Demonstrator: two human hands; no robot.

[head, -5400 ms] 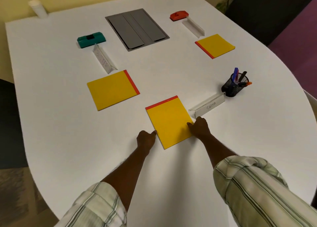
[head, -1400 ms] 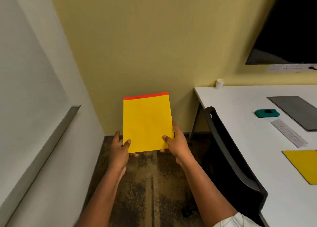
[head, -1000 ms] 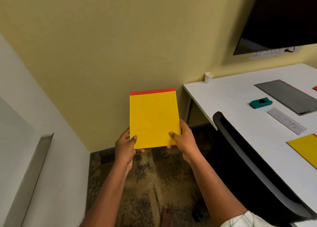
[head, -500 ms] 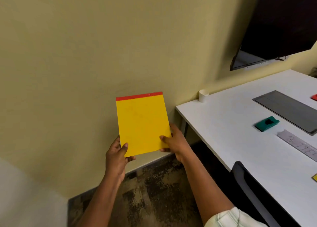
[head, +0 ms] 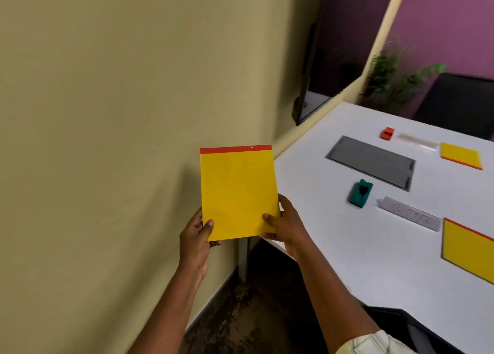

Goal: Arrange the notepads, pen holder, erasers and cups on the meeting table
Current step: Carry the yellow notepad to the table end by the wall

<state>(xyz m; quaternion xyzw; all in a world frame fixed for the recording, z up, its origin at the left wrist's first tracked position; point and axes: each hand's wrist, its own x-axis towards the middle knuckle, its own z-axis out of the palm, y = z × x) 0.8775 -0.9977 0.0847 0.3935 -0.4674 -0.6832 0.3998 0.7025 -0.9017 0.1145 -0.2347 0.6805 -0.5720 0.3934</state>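
Note:
A yellow notepad with a red top strip (head: pixel 238 190) is held upright in the air, left of the white meeting table (head: pixel 334 236). My left hand (head: pixel 195 238) pinches its lower left corner and my right hand (head: pixel 283 225) grips its lower right corner. On the table lie a green eraser (head: pixel 360 193), a red eraser (head: pixel 387 133), a yellow notepad at the far side (head: pixel 461 159) and another yellow notepad at the right edge (head: pixel 470 252). The cup and pen holder are out of view.
A grey cable hatch (head: pixel 371 162) sits in the table's middle. A name card (head: pixel 410 216) lies by the green eraser, another (head: pixel 417 142) by the red one. A yellow wall is close on the left. A black chair back (head: pixel 427 332) shows at the bottom right.
The notepad was lifted off the table and carried round its end. In the last second the view swung right, bringing more of the table into sight; both hands keep their hold.

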